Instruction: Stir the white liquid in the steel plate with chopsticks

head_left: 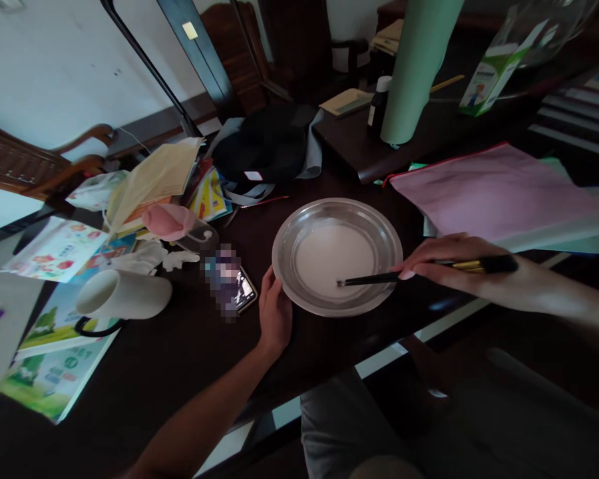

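A round metal plate (289, 229) with white liquid or powder in it sits on the dark table near its front edge. My left hand (274, 313) rests against the plate's left rim, fingers curled on it. My right hand (442, 259) is closed around dark chopsticks (369, 280), whose tips dip into the white contents near the plate's middle right.
A phone (239, 289) lies just left of the plate. Further left are a tipped white mug (122, 296), books, papers and a pink mask (167, 221). A pink folder (494, 193) lies to the right, a green cylinder (414, 73) and small bottle (378, 101) behind.
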The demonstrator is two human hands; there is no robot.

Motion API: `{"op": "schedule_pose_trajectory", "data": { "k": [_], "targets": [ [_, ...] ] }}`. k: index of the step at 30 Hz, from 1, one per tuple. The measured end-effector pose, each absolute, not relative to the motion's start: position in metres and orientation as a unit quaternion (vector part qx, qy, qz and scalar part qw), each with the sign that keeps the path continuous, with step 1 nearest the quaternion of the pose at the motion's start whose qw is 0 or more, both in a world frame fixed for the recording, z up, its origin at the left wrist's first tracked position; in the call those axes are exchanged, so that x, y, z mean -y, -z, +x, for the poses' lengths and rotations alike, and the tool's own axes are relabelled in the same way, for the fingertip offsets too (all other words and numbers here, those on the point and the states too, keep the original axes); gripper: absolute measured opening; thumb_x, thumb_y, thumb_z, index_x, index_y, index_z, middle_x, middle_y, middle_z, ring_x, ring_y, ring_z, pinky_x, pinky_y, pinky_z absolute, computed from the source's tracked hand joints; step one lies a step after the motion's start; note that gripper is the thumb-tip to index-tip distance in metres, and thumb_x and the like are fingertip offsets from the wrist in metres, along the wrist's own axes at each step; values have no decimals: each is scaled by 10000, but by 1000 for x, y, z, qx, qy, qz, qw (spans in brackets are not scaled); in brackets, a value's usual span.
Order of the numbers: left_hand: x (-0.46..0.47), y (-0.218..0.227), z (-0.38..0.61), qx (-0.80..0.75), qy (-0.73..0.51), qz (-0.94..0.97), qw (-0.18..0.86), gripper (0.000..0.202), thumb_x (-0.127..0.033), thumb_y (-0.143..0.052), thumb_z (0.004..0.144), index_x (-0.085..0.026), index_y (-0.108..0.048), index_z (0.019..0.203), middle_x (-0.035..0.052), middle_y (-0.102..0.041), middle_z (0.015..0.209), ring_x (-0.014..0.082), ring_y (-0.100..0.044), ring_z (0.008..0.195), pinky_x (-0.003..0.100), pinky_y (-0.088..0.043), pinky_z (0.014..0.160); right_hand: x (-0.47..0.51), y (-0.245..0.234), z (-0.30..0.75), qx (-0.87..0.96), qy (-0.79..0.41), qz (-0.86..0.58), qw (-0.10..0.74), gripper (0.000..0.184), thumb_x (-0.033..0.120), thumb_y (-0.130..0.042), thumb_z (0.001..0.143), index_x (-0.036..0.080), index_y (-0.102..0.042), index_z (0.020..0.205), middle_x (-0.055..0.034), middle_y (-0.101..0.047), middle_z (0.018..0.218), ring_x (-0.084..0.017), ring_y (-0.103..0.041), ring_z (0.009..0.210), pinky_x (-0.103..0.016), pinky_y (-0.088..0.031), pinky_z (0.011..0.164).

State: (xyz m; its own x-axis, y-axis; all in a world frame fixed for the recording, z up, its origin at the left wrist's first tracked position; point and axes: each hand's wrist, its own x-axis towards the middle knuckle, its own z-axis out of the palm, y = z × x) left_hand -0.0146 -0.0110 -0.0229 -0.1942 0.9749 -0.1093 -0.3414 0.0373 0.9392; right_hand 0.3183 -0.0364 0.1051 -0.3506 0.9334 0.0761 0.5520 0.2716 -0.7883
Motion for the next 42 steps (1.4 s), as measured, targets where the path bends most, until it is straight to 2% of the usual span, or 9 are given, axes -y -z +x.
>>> {"op": "schedule_pose_trajectory", "data": {
  "k": [2, 7, 10, 14, 18, 25, 31, 37, 42],
  "targets": [
    [11, 24, -16, -476, -602, 348, 539, 392, -520, -812, 877, -280, -789, 1186, 48, -776, 1262, 256, -712, 1235, 362, -547, 1091, 33, -95, 307, 765, -326, -476, 286, 313, 539, -619, 1065, 341, -861, 1056, -26, -878, 1119, -244, -809, 1006, -450, -550, 897],
    [11, 26, -19, -479, -594, 361, 536, 371, -524, -789, 904, -282, -785, 1186, 54, -768, 1261, 263, -715, 1231, 376, -562, 1083, 11, -74, 292, 782, -274, -464, 314, 277, 469, -596, 1091, 357, -848, 1116, -1, -883, 1126, -212, -800, 975, -446, -480, 887],
    [11, 24, -18, -479, -591, 364, 537, 352, -527, -780, 910, -288, -789, 1168, 53, -765, 1260, 261, -712, 1230, 373, -563, 1079, -2, -73, 294, 774, -251, -469, 343, 215, 428, -645, 1063, 361, -846, 1099, 7, -884, 1123, -204, -800, 968, -429, -500, 894],
    [11, 21, -15, -478, -599, 346, 542, 383, -533, -826, 863, -273, -800, 1143, 55, -762, 1276, 252, -707, 1229, 354, -556, 1080, -6, -84, 304, 761, -244, -471, 372, 204, 379, -665, 1043, 290, -845, 1076, -42, -886, 1071, -208, -807, 940, -383, -558, 831],
    [10, 22, -14, -474, -613, 324, 542, 382, -522, -860, 827, -271, -807, 1111, 45, -770, 1233, 229, -717, 1173, 318, -567, 1038, 8, -99, 324, 747, -218, -524, 346, 276, 451, -647, 1048, 273, -857, 1038, -54, -881, 1016, -227, -792, 859, -400, -552, 770],
    [11, 24, -16, -479, -601, 349, 536, 347, -523, -811, 879, -279, -803, 1125, 52, -766, 1269, 251, -712, 1236, 363, -561, 1096, 34, -120, 347, 750, -276, -537, 272, 293, 600, -654, 1024, 407, -874, 1035, -25, -874, 1038, -292, -813, 912, -451, -628, 759],
    [11, 24, -17, -484, -596, 355, 533, 396, -539, -805, 878, -269, -791, 1167, 65, -753, 1307, 271, -689, 1294, 385, -537, 1137, 35, -106, 314, 764, -323, -478, 288, 296, 541, -646, 1049, 350, -872, 1037, -21, -883, 1070, -247, -828, 972, -429, -596, 864],
    [11, 23, -15, -475, -610, 325, 545, 383, -507, -838, 854, -284, -788, 1162, 34, -767, 1261, 231, -704, 1230, 321, -546, 1081, 17, -76, 288, 782, -279, -467, 306, 255, 461, -610, 1077, 371, -847, 1107, 8, -879, 1114, -222, -812, 992, -442, -527, 913],
    [10, 23, -16, -478, -598, 347, 542, 356, -505, -808, 878, -276, -781, 1150, 53, -766, 1289, 262, -704, 1262, 362, -545, 1104, -1, -69, 287, 769, -238, -489, 336, 241, 486, -609, 1065, 391, -830, 1088, 20, -878, 1129, -234, -806, 1038, -462, -531, 953]
  ]
}}
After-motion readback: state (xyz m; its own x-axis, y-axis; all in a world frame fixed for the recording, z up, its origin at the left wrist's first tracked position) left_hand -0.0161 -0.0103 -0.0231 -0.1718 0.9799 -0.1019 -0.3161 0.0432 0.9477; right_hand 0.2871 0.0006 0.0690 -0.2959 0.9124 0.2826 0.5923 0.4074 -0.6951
